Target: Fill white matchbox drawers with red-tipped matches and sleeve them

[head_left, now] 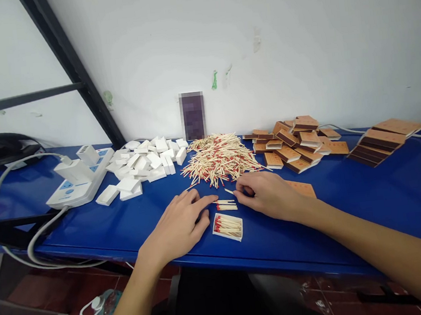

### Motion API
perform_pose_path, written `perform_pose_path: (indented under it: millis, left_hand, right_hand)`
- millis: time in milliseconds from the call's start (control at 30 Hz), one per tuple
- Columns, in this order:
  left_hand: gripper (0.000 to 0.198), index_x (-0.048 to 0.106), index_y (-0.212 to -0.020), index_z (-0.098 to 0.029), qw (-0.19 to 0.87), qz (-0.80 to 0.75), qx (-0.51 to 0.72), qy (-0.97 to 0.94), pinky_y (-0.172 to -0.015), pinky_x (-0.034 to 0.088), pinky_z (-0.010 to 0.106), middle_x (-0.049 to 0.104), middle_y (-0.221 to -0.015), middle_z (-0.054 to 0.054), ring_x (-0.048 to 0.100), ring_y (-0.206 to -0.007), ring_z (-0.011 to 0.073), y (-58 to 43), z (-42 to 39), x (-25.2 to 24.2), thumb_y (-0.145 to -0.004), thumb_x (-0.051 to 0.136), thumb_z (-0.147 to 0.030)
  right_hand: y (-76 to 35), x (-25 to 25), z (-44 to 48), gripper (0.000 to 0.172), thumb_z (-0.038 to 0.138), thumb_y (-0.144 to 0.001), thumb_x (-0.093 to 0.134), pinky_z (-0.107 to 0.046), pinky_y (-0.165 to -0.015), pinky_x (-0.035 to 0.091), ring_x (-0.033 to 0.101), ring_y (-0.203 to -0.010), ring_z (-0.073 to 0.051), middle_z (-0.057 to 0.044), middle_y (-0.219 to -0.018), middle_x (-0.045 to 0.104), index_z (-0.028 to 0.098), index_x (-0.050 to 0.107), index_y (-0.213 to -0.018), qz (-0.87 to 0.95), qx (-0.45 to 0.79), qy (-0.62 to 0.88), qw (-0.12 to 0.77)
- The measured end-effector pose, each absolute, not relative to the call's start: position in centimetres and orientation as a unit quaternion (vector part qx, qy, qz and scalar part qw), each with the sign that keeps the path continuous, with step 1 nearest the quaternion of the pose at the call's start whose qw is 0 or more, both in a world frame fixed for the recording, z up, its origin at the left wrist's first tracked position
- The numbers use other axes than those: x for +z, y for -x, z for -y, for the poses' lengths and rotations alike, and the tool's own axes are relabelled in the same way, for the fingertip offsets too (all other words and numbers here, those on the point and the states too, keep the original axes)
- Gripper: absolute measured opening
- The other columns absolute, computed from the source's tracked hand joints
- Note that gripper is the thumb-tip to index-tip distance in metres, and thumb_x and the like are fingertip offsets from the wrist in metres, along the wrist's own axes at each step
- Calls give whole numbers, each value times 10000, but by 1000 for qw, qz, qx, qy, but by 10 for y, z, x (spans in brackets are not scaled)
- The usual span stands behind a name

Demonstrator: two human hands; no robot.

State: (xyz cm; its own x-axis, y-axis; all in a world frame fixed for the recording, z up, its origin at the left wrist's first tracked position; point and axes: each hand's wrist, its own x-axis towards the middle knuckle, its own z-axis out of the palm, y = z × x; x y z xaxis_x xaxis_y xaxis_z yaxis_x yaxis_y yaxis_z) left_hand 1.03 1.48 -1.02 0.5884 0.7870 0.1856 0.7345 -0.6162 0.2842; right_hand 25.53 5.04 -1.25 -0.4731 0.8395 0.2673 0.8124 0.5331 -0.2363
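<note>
My left hand (182, 220) lies palm down on the table, fingers apart. Its index fingertip touches the end of a small row of red-tipped matches (226, 206). Thumb and fingers of my right hand (269, 194) are pinched on a single match (229, 191), whose other end is hidden by the fingers. In front of the row sits a white matchbox tray (241, 230) partly filled with matches, heads to the left. Just beyond both hands is a large loose heap of matches (220, 159).
White empty trays (141, 162) are piled at the left, beside a power strip (85, 183) with cables. Orange-brown matchbox sleeves (299, 143) are heaped at the right; stacked ones (381, 139) lie farther right. One sleeve (304, 187) lies behind my right forearm. A pixelated dark object (193, 115) leans on the wall.
</note>
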Motion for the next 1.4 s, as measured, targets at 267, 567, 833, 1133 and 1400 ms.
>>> perform_pose_path:
  millis: [267, 567, 833, 1133, 1400]
  left_hand:
    - [398, 538, -1398, -288, 83, -426, 150, -889, -939, 441, 420, 554, -1000, 50, 541, -996, 235, -11, -15, -10, -1030, 390, -266]
    - [400, 553, -1397, -310, 94, -422, 149, -889, -914, 442, 396, 542, -968, 40, 541, -938, 215, -10, -14, -9, -1031, 399, -257]
    - [392, 570, -1374, -302, 84, -414, 144, -895, -931, 442, 406, 550, -963, 43, 553, -944, 222, -10, -15, -9, -1024, 402, -251]
    - [427, 444, -1443, -261, 95, -429, 146, -886, -1094, 370, 478, 595, -1224, 75, 527, -1186, 256, -11, -14, -10, -1022, 376, -233]
    - [433, 533, -1414, -293, 85, -422, 133, -893, -998, 425, 443, 553, -976, 42, 562, -973, 226, -10, -16, -9, -1015, 387, -212]
  right_hand:
    - [-269, -11, -53, 326, 147, -966, 405, -308, -702, 437, 610, -834, -186, -93, -1107, 607, 232, 652, -1162, 923, 49, 347, 157]
    - [-275, -8, -60, 241, 202, -984, 448, -288, -643, 415, 603, -783, -174, -74, -1051, 597, 230, 682, -1038, 916, 2, 386, 106]
    - [-256, -15, -56, 164, 287, -1002, 500, -292, -660, 413, 599, -828, -188, -66, -1017, 600, 203, 638, -977, 890, 17, 435, 138]
    - [-241, -19, -55, 252, 259, -1027, 436, -304, -751, 434, 617, -894, -195, -50, -940, 652, 212, 680, -1069, 888, 66, 408, 204]
    - [-247, -15, -57, 338, 144, -973, 462, -290, -640, 399, 611, -829, -197, -72, -997, 621, 239, 671, -1222, 879, -25, 458, 131]
